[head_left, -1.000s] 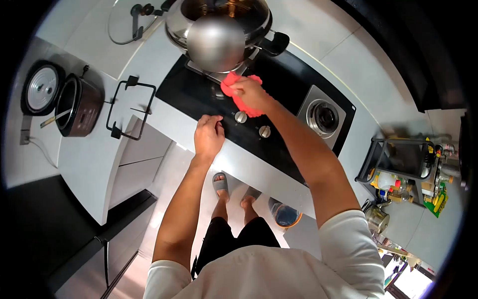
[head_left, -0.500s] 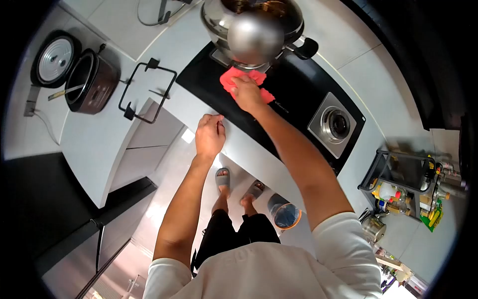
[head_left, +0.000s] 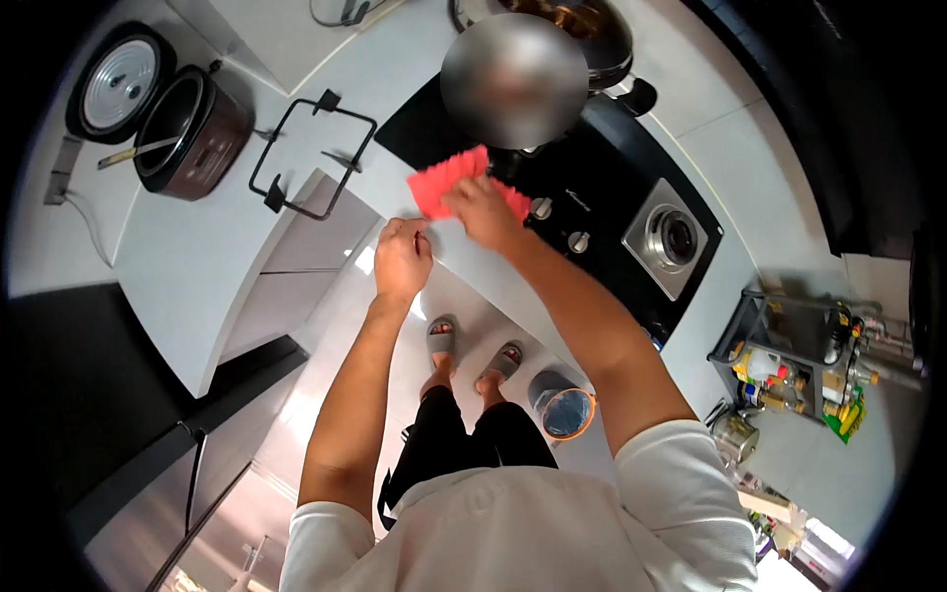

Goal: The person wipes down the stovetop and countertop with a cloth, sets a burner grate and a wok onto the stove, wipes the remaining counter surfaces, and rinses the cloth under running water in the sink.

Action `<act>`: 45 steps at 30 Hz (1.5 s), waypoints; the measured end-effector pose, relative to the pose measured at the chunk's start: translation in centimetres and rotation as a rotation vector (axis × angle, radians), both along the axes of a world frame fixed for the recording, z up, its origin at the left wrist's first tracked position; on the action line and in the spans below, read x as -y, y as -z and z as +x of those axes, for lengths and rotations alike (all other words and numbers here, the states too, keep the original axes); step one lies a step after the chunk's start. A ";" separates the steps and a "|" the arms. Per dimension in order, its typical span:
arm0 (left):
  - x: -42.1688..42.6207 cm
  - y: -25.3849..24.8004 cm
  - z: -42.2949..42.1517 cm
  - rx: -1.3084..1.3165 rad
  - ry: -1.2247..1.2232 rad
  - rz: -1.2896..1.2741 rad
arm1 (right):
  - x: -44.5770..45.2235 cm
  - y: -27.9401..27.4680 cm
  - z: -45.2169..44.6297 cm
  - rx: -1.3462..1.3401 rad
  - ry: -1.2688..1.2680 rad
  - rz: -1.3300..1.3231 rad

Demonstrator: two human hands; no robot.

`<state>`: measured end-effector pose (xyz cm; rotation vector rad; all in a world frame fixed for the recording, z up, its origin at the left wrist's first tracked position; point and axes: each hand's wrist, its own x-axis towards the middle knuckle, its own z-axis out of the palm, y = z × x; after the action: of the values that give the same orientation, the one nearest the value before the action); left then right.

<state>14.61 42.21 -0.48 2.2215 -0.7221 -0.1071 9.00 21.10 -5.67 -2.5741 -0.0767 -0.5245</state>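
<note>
My right hand (head_left: 481, 210) is closed on a pinkish-red cloth (head_left: 439, 185), which spreads over the front left edge of the black gas stove (head_left: 617, 168) and the pale counter strip. Just left of the cloth, my left hand (head_left: 402, 261) is at the counter's front edge with its fingers curled. What they hold, if anything, is hidden. Two control knobs (head_left: 580, 241) show on the stove to the right of my right hand. A bare burner (head_left: 673, 240) lies at the stove's right end.
A metal pot (head_left: 607, 44) stands at the back of the stove, partly behind a blurred patch. Left on the counter are a black pot-support frame (head_left: 258, 163) and an open rice cooker (head_left: 202, 148). A bin (head_left: 567, 412) stands below; a bottle rack (head_left: 779, 365) is at right.
My right hand has drawn the cloth down and left, from the stove's surface to its front edge. The cloth is more spread out. My left hand stays curled by the counter edge.
</note>
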 end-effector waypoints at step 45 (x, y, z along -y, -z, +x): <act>-3.6 -3.6 -7.8 0.062 0.303 0.131 | -7.2 -7.4 -23.7 0.055 1.007 0.346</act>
<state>6.83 45.76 3.09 2.2313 -1.1107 -0.2427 -14.67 28.33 1.75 -2.0970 1.2203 -0.8505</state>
